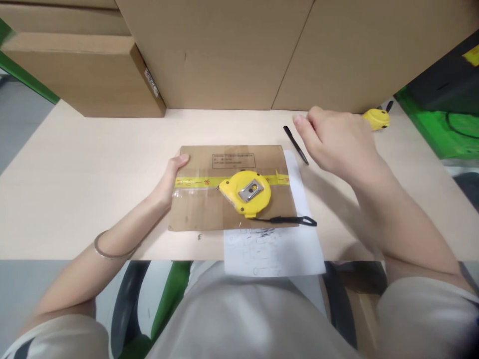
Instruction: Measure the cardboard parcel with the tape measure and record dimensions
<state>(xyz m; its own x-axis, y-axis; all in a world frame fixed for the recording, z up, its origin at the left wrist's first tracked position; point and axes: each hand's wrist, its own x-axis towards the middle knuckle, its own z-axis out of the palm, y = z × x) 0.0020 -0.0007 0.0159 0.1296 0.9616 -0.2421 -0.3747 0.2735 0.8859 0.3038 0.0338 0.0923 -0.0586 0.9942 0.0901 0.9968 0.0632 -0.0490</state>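
My left hand grips the left edge of a flat brown cardboard box, its thumb on top and the other fingers out of sight. Yellow printed tape runs across the box. On top lies a yellow tape measure with a metal clip and a black wrist strap. My right hand is at the right, near a black pen. Its fingers are curled, and their inner side is hidden from me. A sheet of paper with handwriting lies partly under the box.
Large cardboard boxes stand along the back of the pale table. A smaller box is at the back left. A second yellow tape measure sits behind my right hand. A dark container stands at the right.
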